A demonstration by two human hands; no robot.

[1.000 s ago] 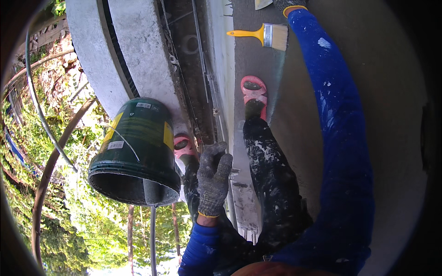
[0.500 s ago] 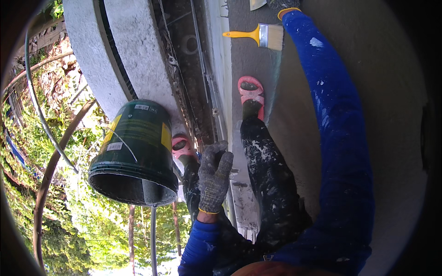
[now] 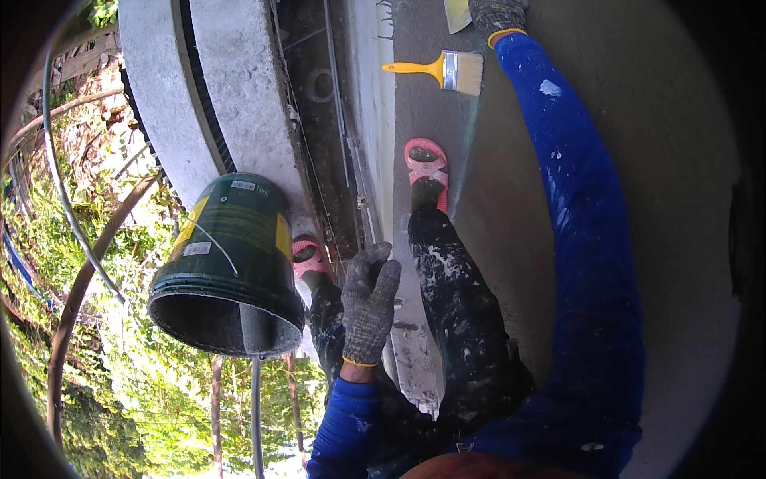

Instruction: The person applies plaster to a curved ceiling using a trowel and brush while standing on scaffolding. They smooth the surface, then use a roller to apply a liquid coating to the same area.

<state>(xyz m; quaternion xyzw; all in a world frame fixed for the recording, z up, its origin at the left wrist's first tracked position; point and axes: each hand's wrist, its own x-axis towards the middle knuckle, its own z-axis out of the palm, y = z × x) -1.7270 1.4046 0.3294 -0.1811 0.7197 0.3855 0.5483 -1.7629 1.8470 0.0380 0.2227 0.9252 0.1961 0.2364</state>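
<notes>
My left hand [image 3: 369, 307], in a grey knit glove, hangs over my left leg. Its fingers are loosely bent with the thumb apart, and nothing shows in them. My right arm reaches far forward; the gloved right hand [image 3: 499, 14] is partly cut off by the top edge. Beside its fingers a flat scraper blade [image 3: 457, 14] pokes out and moves along with the hand; the grip is hidden. Just below that blade is a wide paintbrush [image 3: 451, 72] with a yellow handle and pale bristles, against the grey surface and apart from both hands.
At left a dark green bucket [image 3: 231, 247] stands by the pale concrete ledges [image 3: 247, 88], its mouth toward me. A dark gap [image 3: 323, 120] with thin pipes runs between my feet in pink slippers [image 3: 427, 164]. Smooth grey plaster [image 3: 542, 239] spreads right; plants and hoses lie far left.
My right hand and the blade have shifted slightly right and down in the picture, showing more of both. The view has moved a little; my left hand keeps its pose.
</notes>
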